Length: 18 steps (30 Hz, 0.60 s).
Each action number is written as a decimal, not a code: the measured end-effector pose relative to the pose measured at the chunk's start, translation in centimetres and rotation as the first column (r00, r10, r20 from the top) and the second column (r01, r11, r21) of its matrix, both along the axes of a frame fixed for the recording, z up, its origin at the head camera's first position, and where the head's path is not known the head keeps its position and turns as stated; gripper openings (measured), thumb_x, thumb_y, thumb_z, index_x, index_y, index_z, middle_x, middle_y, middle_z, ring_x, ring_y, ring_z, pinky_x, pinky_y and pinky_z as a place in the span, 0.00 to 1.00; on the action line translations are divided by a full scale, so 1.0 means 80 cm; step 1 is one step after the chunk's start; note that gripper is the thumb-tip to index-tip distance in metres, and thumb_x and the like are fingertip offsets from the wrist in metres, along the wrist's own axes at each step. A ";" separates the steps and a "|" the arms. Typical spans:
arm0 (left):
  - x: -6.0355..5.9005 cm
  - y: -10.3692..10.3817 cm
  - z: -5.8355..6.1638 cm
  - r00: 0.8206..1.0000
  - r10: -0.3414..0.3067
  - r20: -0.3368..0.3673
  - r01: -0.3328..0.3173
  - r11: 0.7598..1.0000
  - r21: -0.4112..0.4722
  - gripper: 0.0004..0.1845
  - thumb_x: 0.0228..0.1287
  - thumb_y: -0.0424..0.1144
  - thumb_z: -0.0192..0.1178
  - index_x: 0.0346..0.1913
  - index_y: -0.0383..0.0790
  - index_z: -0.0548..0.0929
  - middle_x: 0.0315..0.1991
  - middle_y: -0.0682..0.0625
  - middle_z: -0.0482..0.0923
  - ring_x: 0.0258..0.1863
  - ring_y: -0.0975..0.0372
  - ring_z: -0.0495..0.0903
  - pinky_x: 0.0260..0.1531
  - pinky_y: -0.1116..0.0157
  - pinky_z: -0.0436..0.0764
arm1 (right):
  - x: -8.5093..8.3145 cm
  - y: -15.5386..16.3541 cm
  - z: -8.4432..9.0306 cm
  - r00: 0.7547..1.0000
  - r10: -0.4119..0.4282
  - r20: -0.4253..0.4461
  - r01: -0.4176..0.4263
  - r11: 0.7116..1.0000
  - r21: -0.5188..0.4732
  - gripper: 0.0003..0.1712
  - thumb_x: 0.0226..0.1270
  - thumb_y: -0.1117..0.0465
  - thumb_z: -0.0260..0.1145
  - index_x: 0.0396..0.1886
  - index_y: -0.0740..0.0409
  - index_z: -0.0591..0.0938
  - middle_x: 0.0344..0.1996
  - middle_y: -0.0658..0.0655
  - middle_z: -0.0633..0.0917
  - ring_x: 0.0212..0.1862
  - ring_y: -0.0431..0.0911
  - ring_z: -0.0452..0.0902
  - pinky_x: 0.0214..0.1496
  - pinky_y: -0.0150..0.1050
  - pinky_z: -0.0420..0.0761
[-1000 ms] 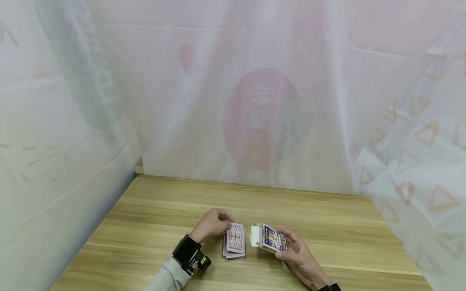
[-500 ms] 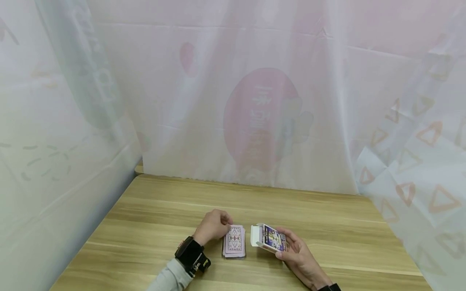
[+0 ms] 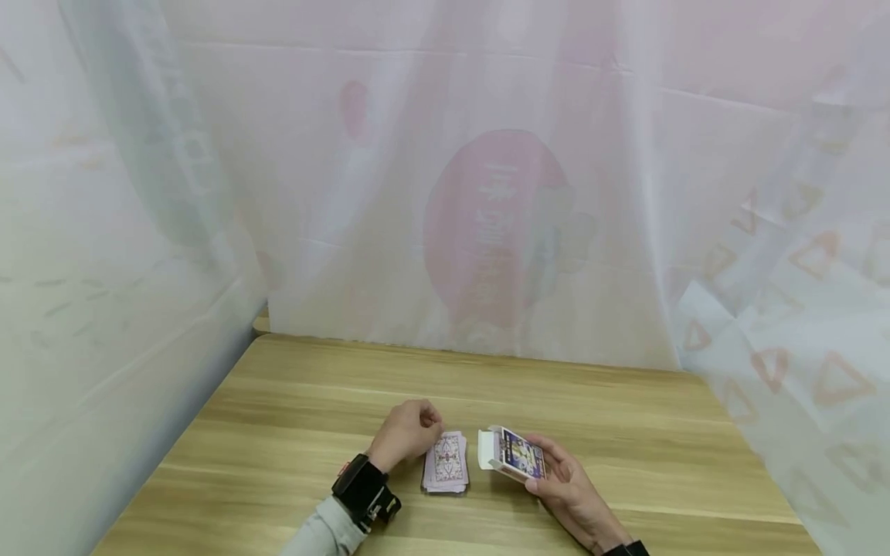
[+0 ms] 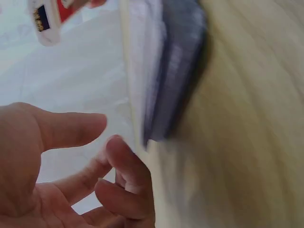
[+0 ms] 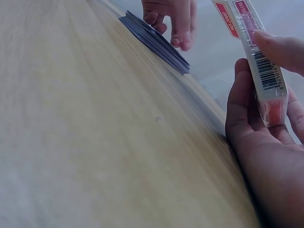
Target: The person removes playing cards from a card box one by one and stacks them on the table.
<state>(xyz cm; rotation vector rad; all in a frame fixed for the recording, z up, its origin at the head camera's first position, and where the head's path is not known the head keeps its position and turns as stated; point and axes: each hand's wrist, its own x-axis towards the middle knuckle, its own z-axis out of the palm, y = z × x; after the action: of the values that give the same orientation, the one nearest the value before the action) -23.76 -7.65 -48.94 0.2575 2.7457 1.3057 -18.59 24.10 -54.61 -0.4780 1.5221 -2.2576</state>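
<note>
A stack of playing cards (image 3: 447,462) lies on the wooden table, its patterned back facing up and its edges a little uneven. At the stack's far left corner is my left hand (image 3: 406,431), fingers loosely bent. In the left wrist view the thumb (image 4: 76,129) stands apart from the fingers, with nothing between them, beside the blurred card stack (image 4: 164,61). My right hand (image 3: 573,494) grips a card box (image 3: 523,454) between thumb and fingers, tilted above the table. The box's white end flap (image 3: 486,449) hangs open toward the stack. A barcode shows on its side (image 5: 267,71).
The wooden table (image 3: 334,371) reaches back to a pale printed curtain (image 3: 389,293). More sheeting hangs at the left and right sides. A black wrist camera mount (image 3: 363,488) sits on the left wrist, low over the table.
The top card, offset and at my left fingertips a second ago, now lies more in line with the stack. Those fingers have come off it. The right hand and box hold nearly still.
</note>
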 end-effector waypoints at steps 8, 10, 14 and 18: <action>0.014 0.015 0.023 0.994 -0.089 -0.070 0.097 0.988 0.124 0.03 0.75 0.42 0.66 0.43 0.48 0.84 0.50 0.47 0.85 0.38 0.56 0.84 0.38 0.58 0.82 | -0.001 -0.002 0.003 0.998 0.008 0.066 -0.006 1.000 -0.020 0.39 0.73 0.77 0.59 0.81 0.61 0.60 0.75 0.50 0.70 0.71 0.43 0.74 0.74 0.36 0.75; 0.019 0.021 0.026 0.988 -0.125 -0.090 0.140 0.973 0.184 0.04 0.76 0.43 0.65 0.45 0.47 0.85 0.52 0.47 0.85 0.33 0.59 0.84 0.35 0.61 0.83 | -0.001 -0.004 0.004 0.996 0.003 0.085 -0.001 1.000 -0.026 0.40 0.74 0.77 0.59 0.82 0.62 0.58 0.74 0.49 0.71 0.71 0.43 0.74 0.75 0.37 0.75; 0.027 0.033 0.029 0.974 -0.199 -0.107 0.222 0.929 0.297 0.07 0.78 0.44 0.63 0.48 0.45 0.85 0.52 0.47 0.84 0.21 0.66 0.77 0.26 0.68 0.79 | -0.002 -0.006 0.006 0.996 -0.004 0.086 0.006 1.000 -0.024 0.43 0.76 0.76 0.58 0.84 0.67 0.51 0.74 0.49 0.71 0.71 0.42 0.74 0.74 0.36 0.75; 0.034 0.043 0.025 0.964 -0.247 -0.096 0.264 0.912 0.315 0.05 0.78 0.43 0.64 0.47 0.46 0.86 0.51 0.49 0.85 0.18 0.69 0.73 0.23 0.71 0.76 | -0.003 -0.009 0.005 0.997 0.001 0.078 0.001 1.000 -0.029 0.41 0.75 0.77 0.58 0.83 0.66 0.54 0.74 0.50 0.71 0.71 0.42 0.73 0.74 0.36 0.75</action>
<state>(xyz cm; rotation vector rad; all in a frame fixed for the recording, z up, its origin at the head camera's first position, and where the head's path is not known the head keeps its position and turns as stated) -21.03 -4.17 -46.97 0.6621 2.4142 1.6859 -18.81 23.37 -54.21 -0.3935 1.4522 -2.2738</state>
